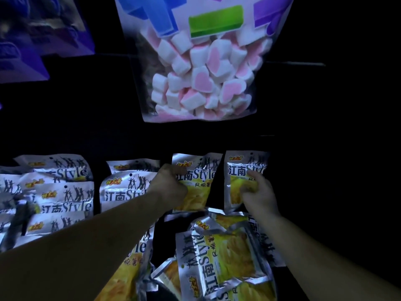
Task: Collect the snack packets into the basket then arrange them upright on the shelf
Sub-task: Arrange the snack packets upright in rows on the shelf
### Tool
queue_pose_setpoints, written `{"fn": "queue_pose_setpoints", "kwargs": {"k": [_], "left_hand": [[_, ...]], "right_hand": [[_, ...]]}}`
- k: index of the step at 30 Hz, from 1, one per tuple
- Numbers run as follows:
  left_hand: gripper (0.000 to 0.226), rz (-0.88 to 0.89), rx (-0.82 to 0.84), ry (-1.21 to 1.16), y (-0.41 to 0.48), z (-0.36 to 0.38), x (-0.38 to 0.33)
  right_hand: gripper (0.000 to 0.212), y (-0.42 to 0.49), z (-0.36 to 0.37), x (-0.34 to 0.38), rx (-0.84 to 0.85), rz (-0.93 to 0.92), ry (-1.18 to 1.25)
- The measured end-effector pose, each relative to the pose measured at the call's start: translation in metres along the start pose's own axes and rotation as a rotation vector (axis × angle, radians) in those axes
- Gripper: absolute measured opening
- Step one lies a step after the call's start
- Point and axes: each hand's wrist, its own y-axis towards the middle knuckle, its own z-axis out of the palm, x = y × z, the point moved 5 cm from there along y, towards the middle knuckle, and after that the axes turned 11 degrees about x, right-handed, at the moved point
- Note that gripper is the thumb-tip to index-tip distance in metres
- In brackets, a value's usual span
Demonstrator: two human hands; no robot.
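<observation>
Silver and yellow snack packets stand upright in rows on a dark shelf. My left hand (171,187) grips the left side of one upright packet (196,181) in the middle of the row. My right hand (258,192) holds another upright packet (243,177) just to its right, fingers curled over its front. Below my hands lies a loose heap of the same packets (219,259), some flat, some tilted; the basket under them is too dark to make out. More upright packets (123,190) stand to the left, and a stacked group (60,192) fills the far left.
A clear bag of pink and white heart marshmallows (201,68) hangs above the row, with a green clip (214,20) on it. Purple packaging (32,40) shows at the upper left. The surroundings are very dark, and the right side of the shelf is black.
</observation>
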Motion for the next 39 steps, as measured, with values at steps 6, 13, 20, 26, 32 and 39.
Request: {"fn": "queue_pose_setpoints", "kwargs": {"k": [6,13,20,26,32,39], "left_hand": [[0.056,0.051,-0.065,-0.285,-0.005,0.001,0.007],[0.043,0.248,-0.309,-0.156,-0.013,-0.012,0.0],[0.057,0.044,0.063,-0.286,-0.017,0.014,0.029],[0.046,0.03,0.15,-0.113,-0.042,0.003,0.005],[0.029,-0.006,0.199,-0.194,-0.095,0.019,-0.01],[0.012,-0.153,0.148,-0.185,-0.201,0.102,0.069]], "right_hand": [[0.045,-0.02,0.0,0.004,0.036,-0.052,-0.103],[0.064,-0.031,0.02,0.022,0.286,-0.324,-0.596],[0.067,-0.025,0.037,0.026,0.496,-0.071,-0.042],[0.065,-0.05,0.023,0.036,0.496,-0.056,-0.092],[0.067,-0.104,0.011,0.06,0.58,0.001,-0.082],[0.059,-0.222,0.019,0.027,0.594,0.117,-0.234]]}}
